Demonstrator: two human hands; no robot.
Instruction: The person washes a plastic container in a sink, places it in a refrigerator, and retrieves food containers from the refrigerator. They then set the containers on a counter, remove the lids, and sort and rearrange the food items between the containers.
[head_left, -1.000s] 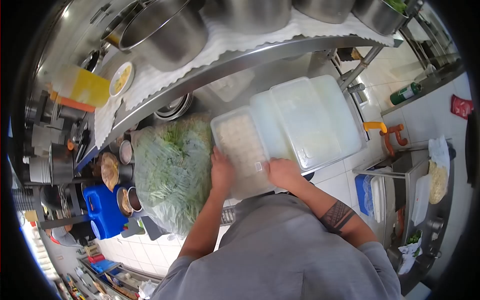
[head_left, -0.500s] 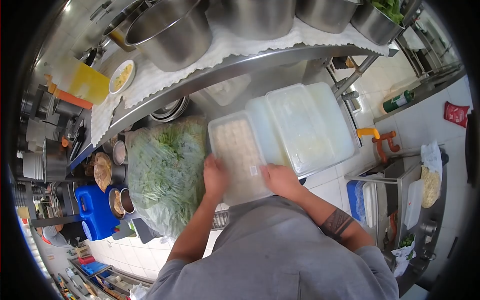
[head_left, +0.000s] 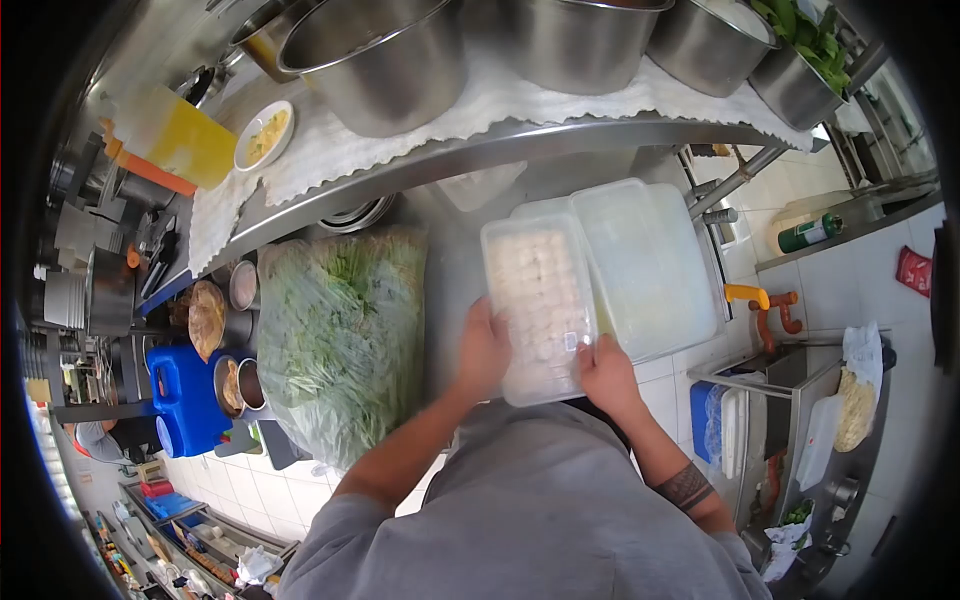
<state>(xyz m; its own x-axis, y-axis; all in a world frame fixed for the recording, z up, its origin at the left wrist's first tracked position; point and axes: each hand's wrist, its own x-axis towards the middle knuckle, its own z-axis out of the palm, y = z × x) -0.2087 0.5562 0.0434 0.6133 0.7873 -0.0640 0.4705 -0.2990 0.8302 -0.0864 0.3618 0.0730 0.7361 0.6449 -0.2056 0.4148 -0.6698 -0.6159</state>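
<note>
A rectangular clear plastic container (head_left: pixel 542 292), lidded and filled with rows of pale pieces, lies in front of me. Along its left side my left hand (head_left: pixel 484 350) grips the edge. My right hand (head_left: pixel 608 375) is closed on the lower right edge, with a small white label close to its fingertips. Part of the container overlaps a larger translucent lidded tub (head_left: pixel 650 275) on the right. To the left of my left hand sits a big clear plastic bag of leafy greens (head_left: pixel 345 335).
Steel pots (head_left: pixel 385 75) line the cloth-covered shelf (head_left: pixel 480 105) above the counter. On that shelf are a small bowl (head_left: pixel 264 135) and a yellow container (head_left: pixel 185 140). A blue jerrycan (head_left: pixel 185 400) is at lower left, and a yellow handle (head_left: pixel 746 294) sticks out at right.
Both hands have carried the container rightward, from beside the bag of greens to overlapping the larger tub. The camera view has shifted slightly.
</note>
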